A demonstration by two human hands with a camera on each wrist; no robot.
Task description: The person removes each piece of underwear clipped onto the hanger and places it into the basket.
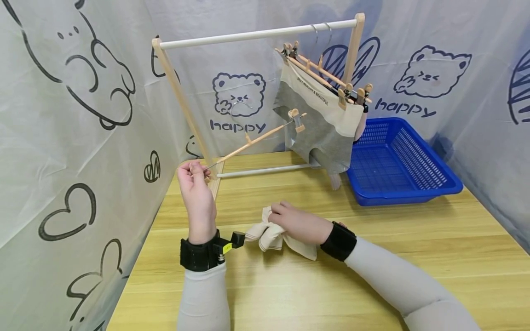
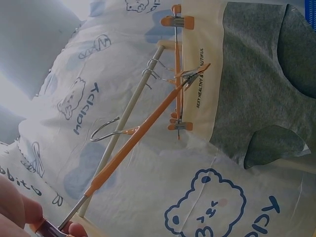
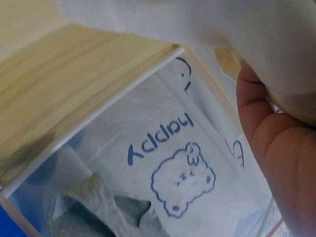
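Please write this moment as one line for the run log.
left hand: pinches clip hanger end | right hand: grips beige cloth on table

We see the left hand [image 1: 198,193] raised over the table [image 1: 372,257], its fingers pinching the near end of a hanger [image 1: 252,143]. That hanger slants up and away from the fingertips toward the rack [image 1: 256,33] behind them. To the right of those fingers, the right hand [image 1: 300,225] rests on a cloth [image 1: 265,236] lying on the table. Beyond the right fingers, shorts [image 1: 319,124] hang from the rack, and a basket [image 1: 397,161] sits further right.
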